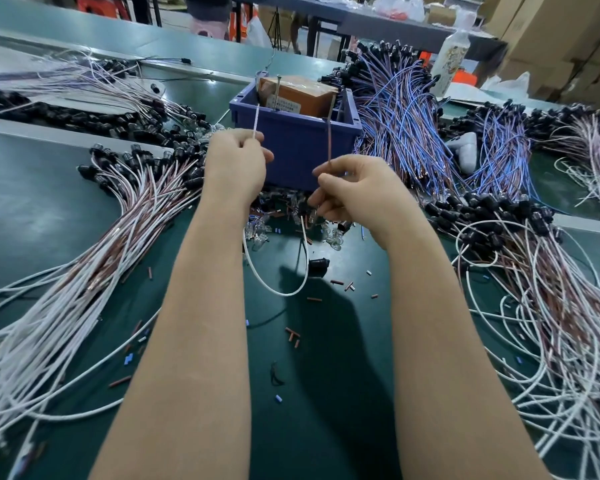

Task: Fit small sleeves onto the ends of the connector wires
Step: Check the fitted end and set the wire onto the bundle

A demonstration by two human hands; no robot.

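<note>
My left hand (235, 164) pinches a white wire (256, 122) whose end sticks straight up above the fingers. The same white wire loops down below both hands (284, 289) over the green table. My right hand (352, 190) pinches a brown wire (329, 140) that also points upward. Both wire ends stand in front of the blue bin (291, 147). Small brown and blue sleeves (293, 334) lie scattered on the mat between my forearms. Whether a sleeve sits on either wire end I cannot make out.
Bundles of white-and-brown connector wires (94, 271) with black caps fan out at left and at right (548, 306). Blue-and-brown wires (402, 133) pile up behind the bin. A cardboard box (298, 93) sits in the bin. Clear bulbs (333, 237) lie under my hands.
</note>
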